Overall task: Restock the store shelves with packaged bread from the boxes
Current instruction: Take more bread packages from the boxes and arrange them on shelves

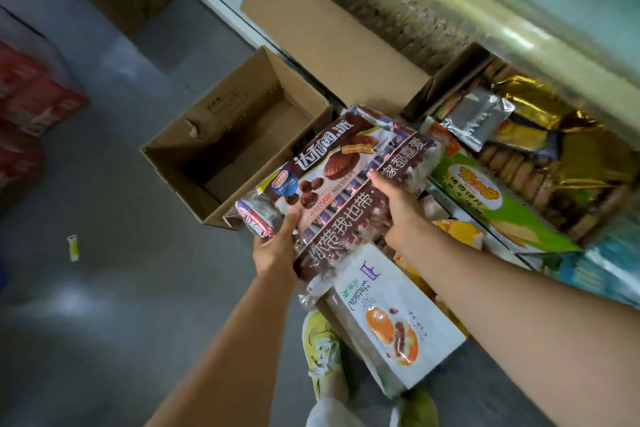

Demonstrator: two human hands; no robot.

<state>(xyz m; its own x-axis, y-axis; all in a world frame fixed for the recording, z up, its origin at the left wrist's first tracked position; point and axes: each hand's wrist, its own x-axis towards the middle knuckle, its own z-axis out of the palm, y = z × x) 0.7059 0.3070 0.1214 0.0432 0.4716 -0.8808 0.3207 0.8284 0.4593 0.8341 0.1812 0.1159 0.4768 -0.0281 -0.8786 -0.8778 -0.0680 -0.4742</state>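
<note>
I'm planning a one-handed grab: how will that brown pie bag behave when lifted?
Probably floppy: the brown pie bag is soft film, held by the left hand and the right hand at opposite ends. Its glossy wrap looks slippery. The contents are likely crushable.

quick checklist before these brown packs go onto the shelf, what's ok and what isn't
1. Left hand grips the brown packs at their near end: ok.
2. Right hand holds their right edge: ok.
3. Packs held as one stack: cannot tell, the lower ones are hidden.
4. Free shelf slot: not ok, the green box and gold bags fill what shows.
5. Cardboard box emptied: ok, bare bottom shows.
</note>
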